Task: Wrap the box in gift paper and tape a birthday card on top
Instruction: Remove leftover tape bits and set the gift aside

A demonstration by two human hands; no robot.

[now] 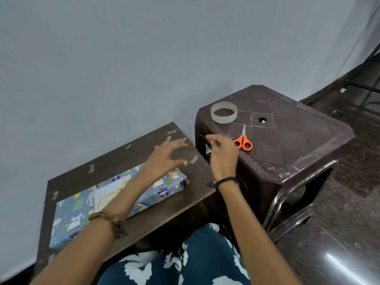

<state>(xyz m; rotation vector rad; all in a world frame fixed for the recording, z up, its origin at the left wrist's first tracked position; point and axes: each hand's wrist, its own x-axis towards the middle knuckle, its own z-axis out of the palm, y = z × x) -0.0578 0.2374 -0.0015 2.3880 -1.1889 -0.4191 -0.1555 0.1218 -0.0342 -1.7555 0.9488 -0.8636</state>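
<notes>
Head view, and nearest of all is the person's lap in dark blue cloth with white flowers (pixel 185 264), tucked against the near edge of the dark brown worktop (pixel 144 223). On that worktop lies the wrapped box (pixel 70 214), covered in blue gift paper with little cartoon animals, running from the near left corner towards the right edge. A pale birthday card (pixel 107 194) with gold lettering sits on top of the box, partly hidden by the forearm crossing over it. That left forearm wears a brown bead bracelet (pixel 115 221).

Further out, the left hand (pixel 166 157) hovers over the worktop past the box's far end, fingers spread wide, holding nothing. Short strips of clear tape (pixel 194 159) are stuck along the worktop's edges, one just beside those fingertips. The right hand (pixel 222 153), a black band (pixel 226 181) on its wrist, hangs over the gap by the worktop's right edge, thumb and forefinger pinched together; whether a bit of tape sits between them I cannot tell.

Beyond it stands a brown plastic stool (pixel 298 128). Orange-handled scissors (pixel 243 140) lie near its left edge, just beside the right hand, and a roll of clear tape (pixel 224 115) rests at its far left corner. Behind everything, a plain grey wall (pixel 123 58).
</notes>
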